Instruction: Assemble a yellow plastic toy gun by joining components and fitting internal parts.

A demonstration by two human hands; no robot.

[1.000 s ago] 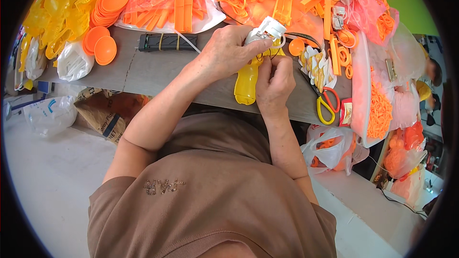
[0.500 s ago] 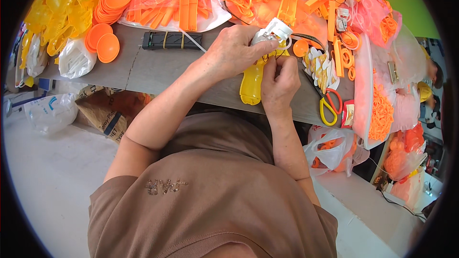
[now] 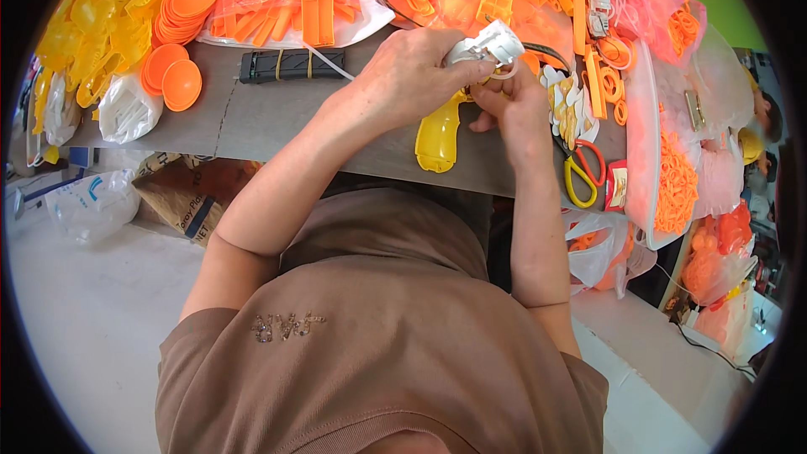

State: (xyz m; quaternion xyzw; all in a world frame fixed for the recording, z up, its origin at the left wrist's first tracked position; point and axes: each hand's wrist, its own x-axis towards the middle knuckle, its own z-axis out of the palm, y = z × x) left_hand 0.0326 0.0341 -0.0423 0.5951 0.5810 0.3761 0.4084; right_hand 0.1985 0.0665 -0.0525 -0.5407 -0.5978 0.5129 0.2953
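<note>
My left hand is closed around a white plastic mechanism with a ring-shaped rim, thumb pressed across it. Below that grip hangs a translucent yellow plastic shell with a rounded, handle-like end, held together with the white part above the table's front edge. Close against their right side is my right hand, its fingers bent and drawn together beside the white part. Whatever lies between those fingertips is too small or hidden to make out.
Scissors with red and yellow handles lie right, by white-and-gold pieces. A black bar with rubber bands and orange discs lie left. Behind are yellow shells and orange strips. A tray of orange pieces edges the right.
My right hand has risen from beside the yellow shell's handle toward the white mechanism and shifted right. The left hand keeps its grip; the shell has tilted slightly and moved a little up.
</note>
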